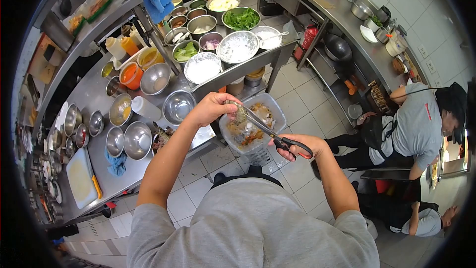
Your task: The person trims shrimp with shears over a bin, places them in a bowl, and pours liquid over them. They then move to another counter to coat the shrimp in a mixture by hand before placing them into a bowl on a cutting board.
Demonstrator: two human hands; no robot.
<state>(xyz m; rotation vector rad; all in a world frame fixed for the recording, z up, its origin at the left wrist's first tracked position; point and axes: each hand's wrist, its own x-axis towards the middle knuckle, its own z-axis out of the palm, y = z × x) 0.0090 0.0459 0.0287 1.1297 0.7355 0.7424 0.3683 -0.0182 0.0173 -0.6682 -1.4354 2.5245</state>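
Above a translucent waste bin (277, 114) lined with scraps, my left hand (216, 107) pinches a small greyish piece of food (238, 114) that looks like a shrimp. Black-handled scissors (283, 142) are in my right hand (302, 147), their blades pointing up and left and reaching the food. Whether the blades are closed on it is too small to tell. On the counter corner, left of the bin, more shellfish (161, 139) lie partly hidden behind my left forearm.
The steel counter (106, 168) at left holds metal bowls (138, 140), a squeeze bottle (145, 108) and a cutting board (82, 178) with a yellow-handled knife. Ingredient bowls (241, 18) stand ahead. Two co-workers (419, 114) (421, 218) are at right, near another counter (347, 25).
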